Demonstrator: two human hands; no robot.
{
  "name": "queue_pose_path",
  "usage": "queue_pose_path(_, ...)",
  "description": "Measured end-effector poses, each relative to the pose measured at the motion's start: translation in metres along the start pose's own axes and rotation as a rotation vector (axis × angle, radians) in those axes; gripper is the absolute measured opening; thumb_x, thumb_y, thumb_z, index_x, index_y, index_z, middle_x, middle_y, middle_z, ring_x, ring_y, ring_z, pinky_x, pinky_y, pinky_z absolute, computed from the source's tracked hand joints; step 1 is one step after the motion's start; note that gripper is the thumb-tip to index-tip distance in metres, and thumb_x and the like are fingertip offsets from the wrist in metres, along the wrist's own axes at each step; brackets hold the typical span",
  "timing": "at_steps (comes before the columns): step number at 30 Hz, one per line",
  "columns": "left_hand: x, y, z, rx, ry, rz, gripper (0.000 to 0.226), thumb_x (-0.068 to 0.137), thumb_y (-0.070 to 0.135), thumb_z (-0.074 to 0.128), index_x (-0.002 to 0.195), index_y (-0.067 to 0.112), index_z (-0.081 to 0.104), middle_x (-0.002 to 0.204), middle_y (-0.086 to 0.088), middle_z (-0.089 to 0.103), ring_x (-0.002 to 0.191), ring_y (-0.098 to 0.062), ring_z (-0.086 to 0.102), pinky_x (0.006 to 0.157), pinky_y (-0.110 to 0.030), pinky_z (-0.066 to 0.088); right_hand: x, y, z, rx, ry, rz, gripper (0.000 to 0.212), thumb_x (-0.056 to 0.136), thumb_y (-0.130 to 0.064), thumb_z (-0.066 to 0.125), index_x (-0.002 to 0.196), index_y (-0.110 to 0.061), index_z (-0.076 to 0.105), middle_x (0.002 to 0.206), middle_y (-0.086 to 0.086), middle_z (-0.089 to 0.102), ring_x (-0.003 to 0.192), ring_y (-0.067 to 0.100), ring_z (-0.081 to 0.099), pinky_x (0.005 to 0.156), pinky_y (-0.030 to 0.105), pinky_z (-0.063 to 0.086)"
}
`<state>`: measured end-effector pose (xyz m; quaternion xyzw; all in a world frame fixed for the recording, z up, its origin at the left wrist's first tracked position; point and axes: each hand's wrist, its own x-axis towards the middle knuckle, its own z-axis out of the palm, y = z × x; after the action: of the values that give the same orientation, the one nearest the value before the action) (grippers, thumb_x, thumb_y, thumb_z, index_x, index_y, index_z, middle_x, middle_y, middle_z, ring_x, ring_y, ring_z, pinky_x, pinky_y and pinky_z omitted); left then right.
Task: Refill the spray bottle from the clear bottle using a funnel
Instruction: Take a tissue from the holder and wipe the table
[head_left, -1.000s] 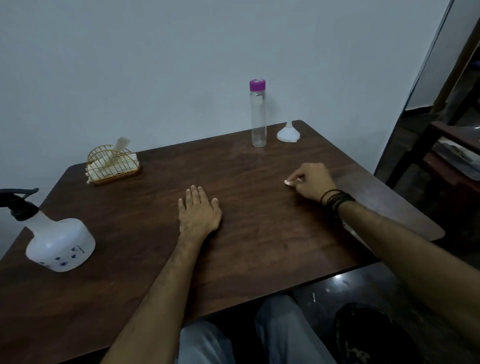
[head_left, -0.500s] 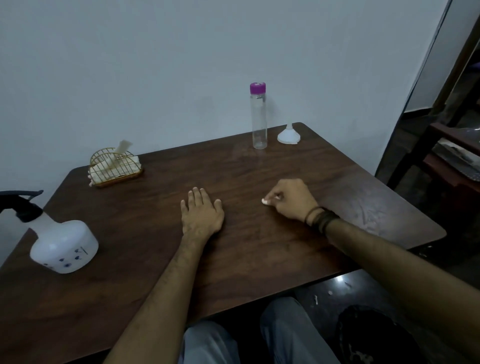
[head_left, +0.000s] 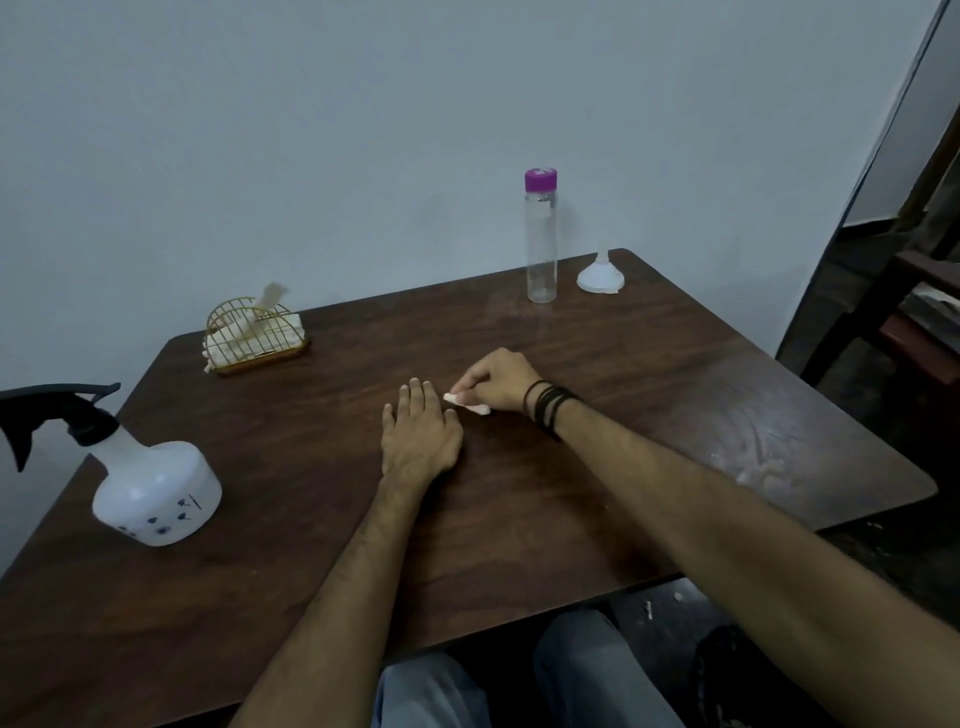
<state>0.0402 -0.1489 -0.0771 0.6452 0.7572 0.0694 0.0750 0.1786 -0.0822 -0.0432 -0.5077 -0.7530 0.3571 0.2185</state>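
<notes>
While none of the three task items is yet touched, risks are listed by item. Left hand (head_left: 421, 441): flat on the table (head_left: 675, 395), fingers spread, grasping nothing. Right hand (head_left: 498, 382): fingers pinched on a small white wad (head_left: 465, 404), pressed to the table just beside the left fingertips. Spray bottle (head_left: 156, 493): upright near the left edge, black trigger head on, well apart from the rest. Clear bottle (head_left: 541, 244): upright at the far edge, purple cap on; tall and narrow, likely to topple if knocked in a reach. Funnel (head_left: 600, 274): mouth-down just beside it, near the far right corner; light, could slide off. Napkin holder (head_left: 252, 332): far left. Judged hazard: pouring with an unseated funnel spills liquid.
</notes>
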Motion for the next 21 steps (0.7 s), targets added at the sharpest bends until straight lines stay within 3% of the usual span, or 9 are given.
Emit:
queue_pose_path(2, 0.000, 0.004, -0.001, -0.012, -0.016, -0.020, 0.064, 0.106, 0.037, 0.023, 0.160, 0.005, 0.010, 0.169, -0.013, 0.003, 0.156, -0.026, -0.001, 0.125, -0.047, 0.001, -0.005, 0.012, -0.015, 0.402, -0.082, 0.138, 0.026, 0.085, -0.013, 0.077, 0.111, -0.009, 0.076, 0.110, 0.003, 0.074, 0.097, 0.008, 0.065, 0.081, 0.018, 0.053)
queue_pose_path(4, -0.002, 0.011, -0.002, -0.034, -0.031, -0.047, 0.066, 0.105, 0.038, 0.024, 0.160, 0.005, 0.009, 0.169, -0.014, 0.001, 0.156, -0.028, -0.003, 0.125, -0.050, -0.001, -0.011, 0.022, -0.026, 0.828, -0.078, 0.193, 0.031, 0.089, -0.007, 0.072, 0.119, -0.002, 0.069, 0.116, 0.010, 0.071, 0.097, 0.013, 0.066, 0.079, 0.020, 0.056)
queue_pose_path(8, -0.004, 0.035, -0.004, -0.086, -0.098, -0.031, 0.068, 0.105, 0.044, 0.024, 0.160, 0.008, 0.007, 0.169, -0.011, -0.004, 0.155, -0.033, -0.009, 0.123, -0.055, -0.007, -0.025, 0.040, -0.054, 1.248, 0.018, 0.166, 0.034, 0.099, -0.001, 0.054, 0.133, -0.002, 0.057, 0.113, 0.008, 0.068, 0.095, 0.014, 0.065, 0.071, 0.017, 0.058)
queue_pose_path(13, -0.014, 0.089, 0.004, -0.142, -0.148, 0.155, 0.071, 0.104, 0.051, 0.024, 0.161, 0.011, 0.011, 0.169, -0.007, -0.001, 0.155, -0.029, -0.008, 0.123, -0.053, -0.008, -0.065, 0.064, -0.089, 1.388, 0.113, 0.145, 0.026, 0.099, 0.002, 0.049, 0.120, -0.004, 0.063, 0.107, 0.005, 0.075, 0.090, 0.010, 0.073, 0.073, 0.016, 0.057)
queue_pose_path(17, -0.039, 0.143, 0.017, -0.175, -0.190, 0.312, 0.072, 0.103, 0.055, 0.024, 0.160, 0.012, 0.014, 0.169, -0.006, 0.001, 0.156, -0.029, -0.007, 0.122, -0.054, -0.010, -0.120, 0.091, -0.121, 1.305, 0.153, 0.117, 0.027, 0.098, 0.002, 0.048, 0.121, -0.003, 0.062, 0.104, 0.006, 0.074, 0.088, 0.007, 0.073, 0.073, 0.015, 0.056)
queue_pose_path(20, -0.070, 0.192, 0.025, -0.199, -0.238, 0.467, 0.071, 0.103, 0.056, 0.023, 0.160, 0.013, 0.020, 0.169, -0.007, 0.006, 0.156, -0.029, -0.003, 0.121, -0.057, -0.009, -0.178, 0.121, -0.151, 1.266, 0.233, 0.046, 0.045, 0.076, -0.009, 0.080, 0.119, -0.004, 0.068, 0.110, 0.009, 0.071, 0.098, 0.012, 0.070, 0.091, 0.021, 0.056)
queue_pose_path(21, -0.083, 0.208, 0.029, -0.213, -0.254, 0.519, 0.069, 0.104, 0.055, 0.024, 0.158, 0.013, 0.024, 0.168, -0.009, 0.010, 0.156, -0.031, 0.000, 0.121, -0.058, -0.007, -0.201, 0.130, -0.160, 1.268, 0.258, 0.022, 0.051, 0.066, -0.012, 0.089, 0.114, -0.004, 0.073, 0.108, 0.010, 0.072, 0.098, 0.014, 0.071, 0.090, 0.023, 0.057)
